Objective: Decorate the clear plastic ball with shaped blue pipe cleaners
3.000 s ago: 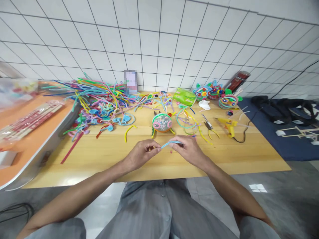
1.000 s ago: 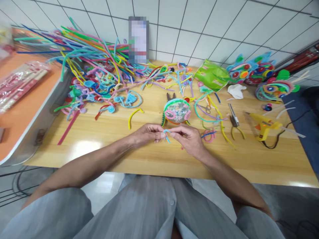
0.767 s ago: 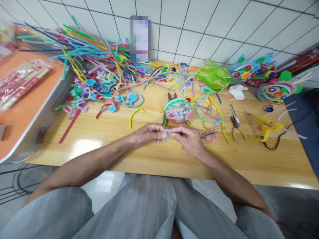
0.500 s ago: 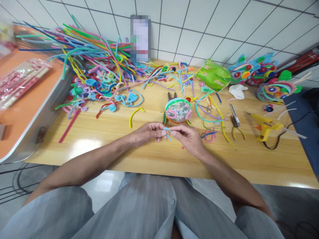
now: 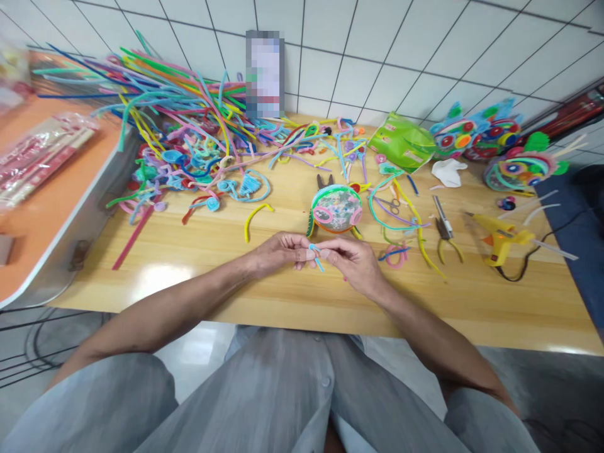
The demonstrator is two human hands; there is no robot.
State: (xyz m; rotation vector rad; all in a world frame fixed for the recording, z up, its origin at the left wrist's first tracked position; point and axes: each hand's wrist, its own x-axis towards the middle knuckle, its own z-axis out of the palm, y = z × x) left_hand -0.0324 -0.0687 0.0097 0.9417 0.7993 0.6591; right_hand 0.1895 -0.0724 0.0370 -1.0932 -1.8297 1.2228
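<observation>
Between my fingertips is a short light blue pipe cleaner (image 5: 319,265), bent over at its upper end with one end hanging down. My left hand (image 5: 286,250) pinches it from the left, and my right hand (image 5: 352,259) pinches it from the right. Just beyond my hands sits a round, speckled craft piece (image 5: 338,211) trimmed with a green band and pink pipe cleaner loops. Dark plier-like tips (image 5: 325,181) show behind it. A yellow pipe cleaner piece (image 5: 255,221) lies to the left of it.
A tangled heap of colourful pipe cleaners (image 5: 189,145) covers the back left. To the right lie pliers (image 5: 446,242), a cutter knife (image 5: 441,211), scissors (image 5: 391,204) and a yellow glue gun (image 5: 504,236). Decorated masks (image 5: 457,139) and a green packet (image 5: 403,145) stand along the wall.
The pipe cleaner's bend has become tighter between my fingertips, and its hanging end points slightly lower. Both hands keep nearly the same place.
</observation>
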